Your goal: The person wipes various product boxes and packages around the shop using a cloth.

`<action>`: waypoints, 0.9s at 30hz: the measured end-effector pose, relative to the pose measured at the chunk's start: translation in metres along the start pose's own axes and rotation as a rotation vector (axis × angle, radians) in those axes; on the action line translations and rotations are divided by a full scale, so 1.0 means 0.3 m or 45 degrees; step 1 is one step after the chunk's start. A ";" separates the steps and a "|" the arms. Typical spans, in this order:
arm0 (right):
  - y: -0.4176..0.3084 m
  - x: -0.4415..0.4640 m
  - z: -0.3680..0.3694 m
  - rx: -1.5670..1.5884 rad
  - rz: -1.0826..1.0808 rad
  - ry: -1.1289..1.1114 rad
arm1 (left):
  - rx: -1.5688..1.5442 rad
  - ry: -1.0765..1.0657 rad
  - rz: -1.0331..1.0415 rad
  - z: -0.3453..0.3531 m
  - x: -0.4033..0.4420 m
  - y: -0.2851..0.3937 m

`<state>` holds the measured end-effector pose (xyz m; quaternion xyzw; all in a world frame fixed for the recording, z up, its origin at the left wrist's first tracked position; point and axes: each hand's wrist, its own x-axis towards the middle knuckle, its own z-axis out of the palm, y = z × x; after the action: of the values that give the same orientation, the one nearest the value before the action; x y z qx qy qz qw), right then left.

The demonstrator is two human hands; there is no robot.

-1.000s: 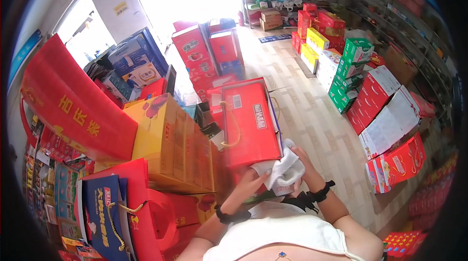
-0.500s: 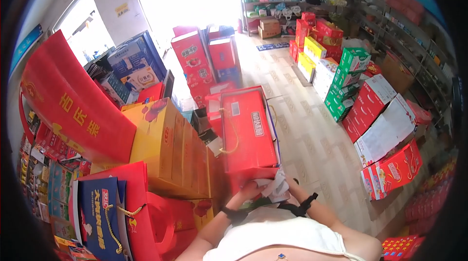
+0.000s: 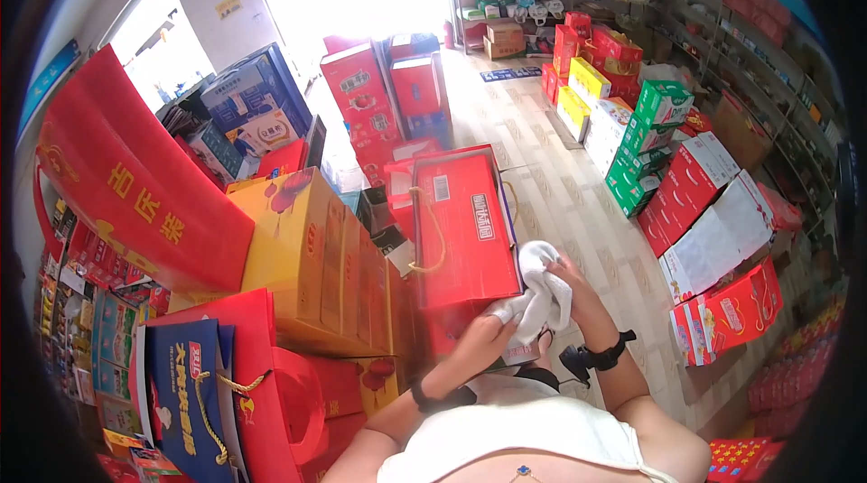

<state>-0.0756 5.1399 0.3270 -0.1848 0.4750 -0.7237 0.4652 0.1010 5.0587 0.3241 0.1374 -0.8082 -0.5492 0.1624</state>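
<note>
A crumpled white cloth (image 3: 540,289) is bunched between my two hands, beside the near right corner of a large red gift box (image 3: 458,230). My left hand (image 3: 490,339) grips its lower left end, just in front of the box's near face. On the other side, my right hand (image 3: 567,277) has its fingers closed on the upper right part of the cloth. The red box shows a flat top with a white label and a gold rope handle (image 3: 440,244) lying over its left side. Some of my fingertips are hidden in the folds.
Yellow cartons (image 3: 312,257) and a red gift bag (image 3: 149,181) stand at the left, with a dark blue bag (image 3: 185,397) nearer me. Red boxes (image 3: 361,104) stand beyond. Green cartons (image 3: 652,135) and red cartons (image 3: 691,181) line the right, by shelves. Tiled floor (image 3: 578,212) runs between.
My right hand has moved up and to the right with the cloth, which now shows as a larger bundle. My left hand has shifted slightly right. The box stays in place.
</note>
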 end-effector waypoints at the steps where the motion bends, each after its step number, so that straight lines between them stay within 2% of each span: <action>1: -0.043 -0.009 0.040 -0.044 -0.012 -0.029 | 0.072 -0.022 -0.021 0.013 0.009 -0.013; 3: -0.047 0.006 0.034 -0.087 -0.023 -0.058 | 0.121 -0.083 -0.005 0.048 0.018 -0.031; 5: 0.023 0.098 -0.070 -0.122 0.084 -0.025 | 0.220 -0.202 0.033 0.083 0.029 -0.044; 6: 0.062 0.135 -0.120 -0.025 0.065 -0.145 | 0.317 -0.288 0.075 0.094 0.042 -0.044; 7: 0.152 0.203 -0.192 -0.027 0.065 -0.143 | 0.315 -0.289 0.076 0.112 0.054 -0.057; 9: 0.319 0.316 -0.313 0.019 0.140 -0.143 | 0.765 -0.617 -0.144 0.151 0.094 -0.118; 11: 0.248 0.260 -0.232 -0.095 0.195 -0.110 | 0.743 -0.676 -0.100 0.213 0.116 -0.274; 13: 0.277 0.226 -0.208 -0.417 0.136 -0.141 | 0.722 -0.734 -0.057 0.245 0.117 -0.410; 14: 0.336 0.242 -0.259 -0.314 0.169 -0.258 | 0.637 -0.725 0.220 0.243 0.114 -0.460; 15: 0.434 0.266 -0.342 -0.314 0.163 -0.260 | 0.549 -0.712 0.495 0.236 0.102 -0.488; 16: 0.545 0.290 -0.428 -0.096 0.319 -0.282 | 0.555 -0.711 0.497 0.220 0.074 -0.489; 17: 0.612 0.296 -0.470 0.122 0.474 -0.306 | -0.170 -0.527 0.044 0.197 0.043 -0.484; 18: 0.626 0.274 -0.465 0.121 0.470 -0.314 | -0.883 -0.298 -0.410 0.174 0.022 -0.481; 19: 0.627 0.241 -0.455 -0.152 0.277 -0.356 | -0.879 -0.291 -0.408 0.158 0.020 -0.504; 20: 0.626 0.218 -0.445 -0.423 0.081 -0.394 | -0.287 -0.539 -0.186 0.142 0.029 -0.538; 21: 0.630 0.205 -0.443 -0.423 0.084 -0.401 | 0.312 -0.761 0.037 0.132 0.034 -0.580; 22: 0.634 0.192 -0.446 -0.368 0.247 -0.293 | 0.311 -0.758 0.031 0.129 0.029 -0.635; 23: 0.641 0.176 -0.451 -0.311 0.410 -0.183 | 0.241 -0.861 -0.220 0.131 0.016 -0.701; 24: 0.654 0.156 -0.456 -0.307 0.416 -0.185 | 0.166 -0.959 -0.472 0.133 0.002 -0.754; 25: 0.667 0.134 -0.461 -0.334 0.420 -0.176 | 0.162 -0.958 -0.479 0.132 -0.012 -0.783; 27: 0.674 0.100 -0.457 -0.361 0.435 -0.174 | 0.401 -0.874 0.114 0.133 -0.050 -0.839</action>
<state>-0.0871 5.1618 0.0821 -0.2137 0.5637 -0.5463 0.5815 0.1091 5.0079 0.0741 -0.0669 -0.8952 -0.4247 -0.1171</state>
